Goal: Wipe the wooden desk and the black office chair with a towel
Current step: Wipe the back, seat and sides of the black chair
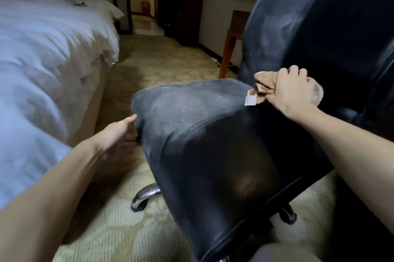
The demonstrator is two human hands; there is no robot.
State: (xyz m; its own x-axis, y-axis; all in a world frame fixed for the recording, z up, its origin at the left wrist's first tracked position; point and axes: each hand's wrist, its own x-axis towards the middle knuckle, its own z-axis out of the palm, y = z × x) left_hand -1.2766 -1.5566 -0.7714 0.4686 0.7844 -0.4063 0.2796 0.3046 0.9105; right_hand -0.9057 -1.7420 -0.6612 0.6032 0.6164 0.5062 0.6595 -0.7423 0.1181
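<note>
- The right hand point(292, 91) is clenching around one bunched tan towel point(264, 82) and pressing it on the rear of the seat, just below the backrest.
- The left hand point(115, 136) is grasping the left edge of the seat, thumb on top, fingers curling under.
- One black office chair point(202, 134) is standing on carpet beside one bed point(42, 59).
- One white tag point(250, 100) is hanging from the towel.

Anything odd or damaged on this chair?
No damage visible. The chair seat carries a grey haze on its far half, unlike its glossy near half; the backrest shows similar patches.
</note>
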